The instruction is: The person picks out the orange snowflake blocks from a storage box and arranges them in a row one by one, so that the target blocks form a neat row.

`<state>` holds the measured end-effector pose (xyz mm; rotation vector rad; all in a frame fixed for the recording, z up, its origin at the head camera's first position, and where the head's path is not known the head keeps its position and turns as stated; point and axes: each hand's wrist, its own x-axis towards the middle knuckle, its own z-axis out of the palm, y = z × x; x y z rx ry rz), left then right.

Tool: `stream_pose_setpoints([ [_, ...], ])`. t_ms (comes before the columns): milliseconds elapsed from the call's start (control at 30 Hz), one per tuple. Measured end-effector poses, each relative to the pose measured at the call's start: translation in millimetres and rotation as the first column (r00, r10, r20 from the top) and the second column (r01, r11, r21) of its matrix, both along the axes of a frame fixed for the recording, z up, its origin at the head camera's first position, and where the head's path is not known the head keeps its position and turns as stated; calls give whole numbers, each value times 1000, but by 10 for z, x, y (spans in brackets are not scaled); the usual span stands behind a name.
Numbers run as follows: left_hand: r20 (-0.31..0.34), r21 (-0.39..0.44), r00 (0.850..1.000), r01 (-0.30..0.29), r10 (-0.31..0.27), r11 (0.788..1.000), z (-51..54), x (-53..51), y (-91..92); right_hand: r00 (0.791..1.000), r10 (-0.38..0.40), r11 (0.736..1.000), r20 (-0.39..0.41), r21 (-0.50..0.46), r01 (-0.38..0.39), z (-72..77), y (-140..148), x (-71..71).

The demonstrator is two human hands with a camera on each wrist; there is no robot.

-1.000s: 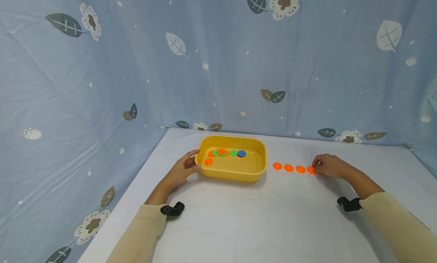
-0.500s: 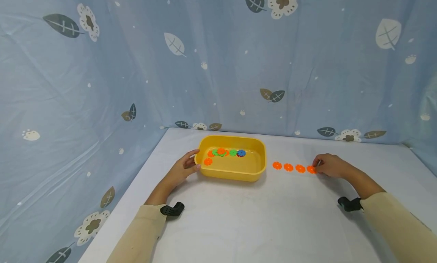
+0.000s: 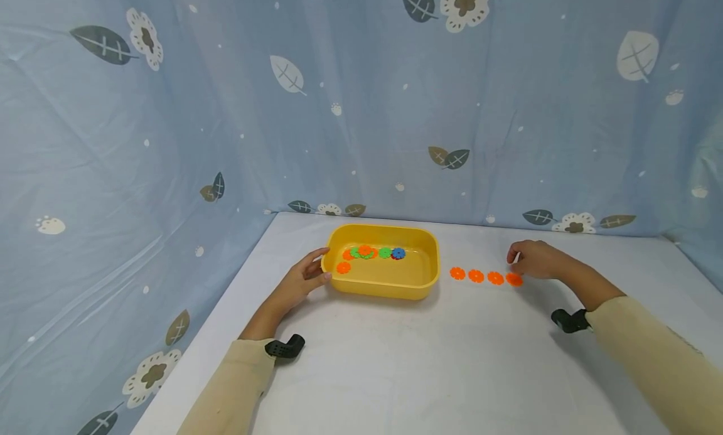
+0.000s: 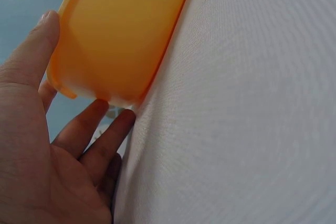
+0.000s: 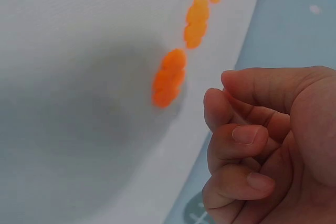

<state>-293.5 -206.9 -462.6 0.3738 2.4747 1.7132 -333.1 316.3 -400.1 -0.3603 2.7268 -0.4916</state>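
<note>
Orange disc [image 3: 514,280] apart, near right fingers [image 5: 232,142]

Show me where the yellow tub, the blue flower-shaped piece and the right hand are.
Yellow tub [image 3: 381,290]: head view, on its near outer wall.
Blue flower-shaped piece [image 3: 398,253]: head view, near its middle.
Right hand [image 3: 536,260]: head view, on the back of the hand.

The left sleeve [image 3: 228,385], at lower left, and right sleeve [image 3: 649,363], at lower right, are beige; each ends beside a black, bent device [image 3: 287,347].
</note>
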Motion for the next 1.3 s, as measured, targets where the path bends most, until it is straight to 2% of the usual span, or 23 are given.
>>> stream_pose_setpoints([
  [267, 22, -15, 1000, -6, 7, 1000, 8, -14, 5, 997, 77, 997, -11, 14, -76, 206, -319, -43],
  [400, 33, -14, 999, 6, -5, 1000, 7, -27, 0, 996, 89, 995, -12, 37, -88, 334, -494, -52],
  [433, 38, -18, 999, 9, -8, 1000, 14, -32, -1, 996, 89, 995, -11, 41, -89, 366, -535, -56],
  [500, 44, -21, 999, 15, -14, 1000, 102, 18, 18, 996, 92, 994, -8, 58, -91, 415, -609, -80],
  [567, 38, -20, 999, 13, -12, 1000, 103, 22, 17, 995, 101, 992, -6, 78, -100, 450, -679, -115],
  [667, 19, -20, 1000, 3, -3, 1000, 94, 33, 18, 993, 122, 987, -2, 108, -121, 498, -791, -152],
  [733, 7, -21, 1000, -6, 6, 1000, 9, -11, -2, 991, 136, 984, 2, 119, -136, 548, -879, -156],
  [933, -4, -23, 1000, 4, -4, 1000, 6, 1, -2, 983, 185, 975, -18, 128, -181, 704, -1166, -162],
  [1067, -6, -12, 1000, 18, -18, 1000, 3, -5, -2, 977, 208, 971, -39, 131, -201, 752, -1345, -201],
  [1200, 10, 2, 1000, 30, -30, 1000, 45, 5, 6, 975, 218, 971, -53, 109, -211, 759, -1523, -253],
  [1300, 19, 4, 999, 43, -43, 999, 163, 68, 30, 975, 213, 975, -58, 72, -208, 738, -1647, -298],
])
